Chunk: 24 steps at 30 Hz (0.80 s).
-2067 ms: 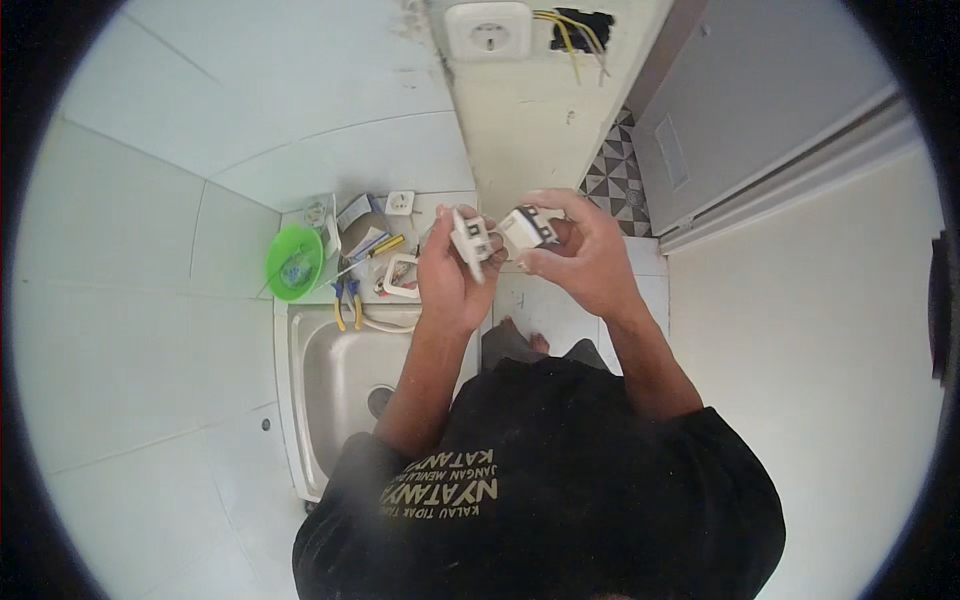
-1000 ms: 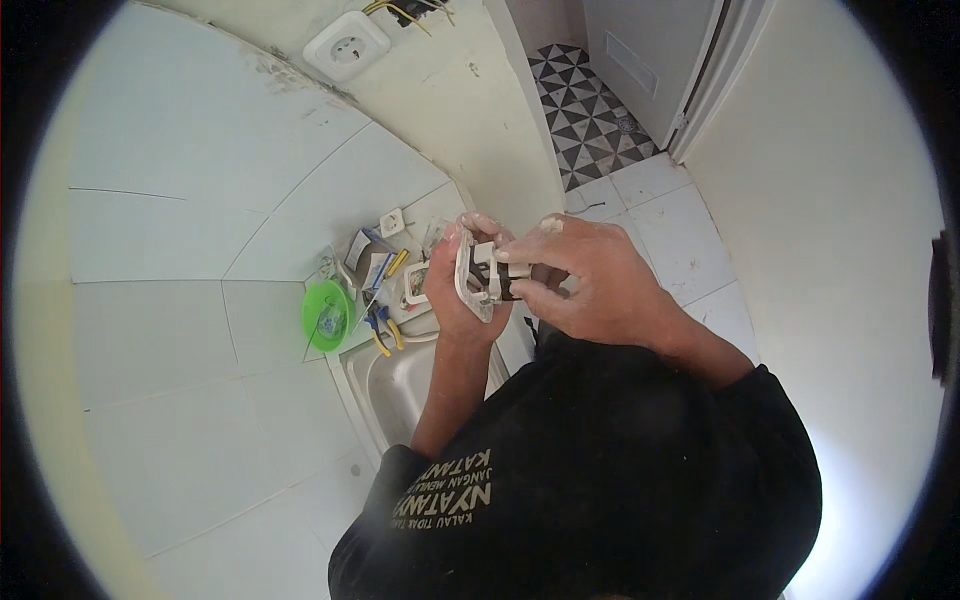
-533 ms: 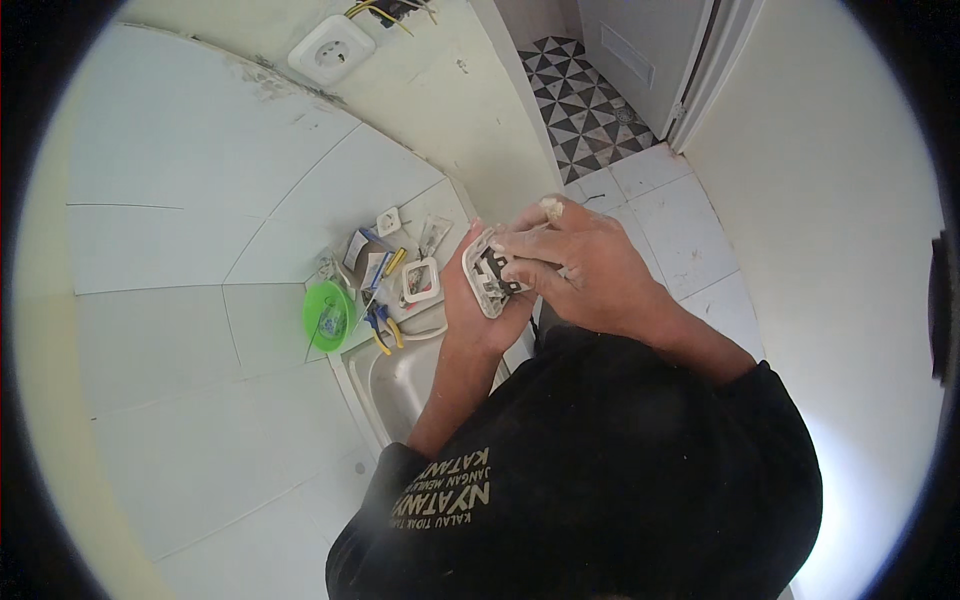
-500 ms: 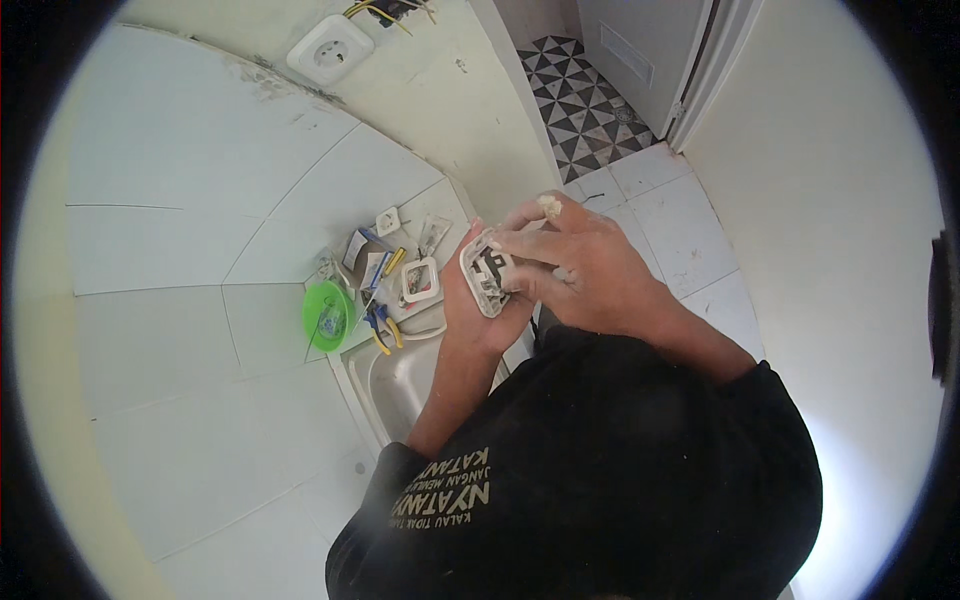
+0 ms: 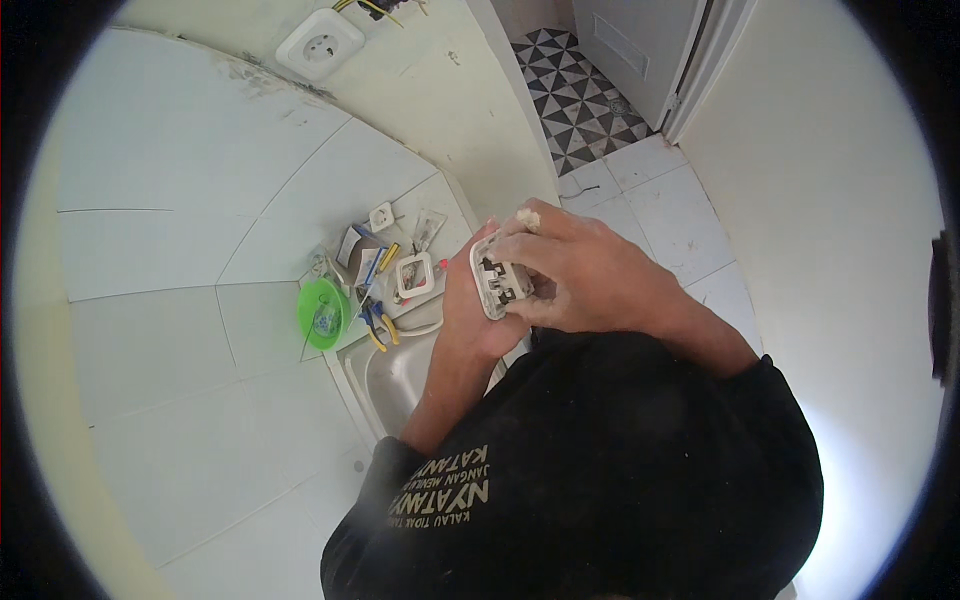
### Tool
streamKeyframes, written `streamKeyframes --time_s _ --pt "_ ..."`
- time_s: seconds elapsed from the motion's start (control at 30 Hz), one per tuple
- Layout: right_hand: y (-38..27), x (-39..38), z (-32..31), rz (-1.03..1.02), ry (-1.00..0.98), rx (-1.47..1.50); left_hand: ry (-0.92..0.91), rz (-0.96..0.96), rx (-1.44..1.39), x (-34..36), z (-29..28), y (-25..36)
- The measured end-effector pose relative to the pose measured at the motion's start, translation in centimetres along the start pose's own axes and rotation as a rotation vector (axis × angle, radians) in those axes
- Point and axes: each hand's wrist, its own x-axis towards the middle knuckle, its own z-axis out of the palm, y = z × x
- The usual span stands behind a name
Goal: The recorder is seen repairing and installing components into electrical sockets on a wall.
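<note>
My left hand [image 5: 462, 315] is closed around a white electrical wall fitting [image 5: 488, 290] from below and its left side. The fitting's inner side faces up, with dark and metal parts in a pale rim. My right hand [image 5: 610, 275], dusty with white patches on the knuckles, grips the right edge between bent fingers and thumb. Those fingers cover part of the fitting. Just left of my hands, a white square frame [image 5: 428, 272] lies on the counter, with a small white socket [image 5: 382, 215] behind it.
Pliers with blue and yellow handles [image 5: 378, 328] lie at the sink's [image 5: 395, 385] edge. A green bowl [image 5: 308, 318] stands left of them. A wall socket [image 5: 320, 46] sits beside loose wires [image 5: 385, 10]. Farther back is a doorway with patterned floor tiles [image 5: 580, 100].
The fitting has turned slightly between my hands. My right fingers have shifted from over its inner parts to its right edge, uncovering more of them.
</note>
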Motion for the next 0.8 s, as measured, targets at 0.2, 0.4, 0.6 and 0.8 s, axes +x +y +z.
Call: streamKeyframes --time_s 0.2,0.4,0.6,0.8 --pt "0.1 -0.3 0.2 -0.007 0.146 -0.028 0.133 0.323 0.263 -0.1 2.0 -0.8" --pt "0.4 -0.7 0.8 -0.11 0.323 -0.103 0.07 0.501 0.453 -0.6 0.8 -1.6" --pt "0.4 -0.8 1.0 -0.185 0.412 -0.136 -0.037 0.407 0.424 -0.7 0.5 -1.3" --pt "1.3 0.0 0.1 -0.182 0.529 -0.146 0.116 0.718 1.317 -0.9 0.8 -1.3"
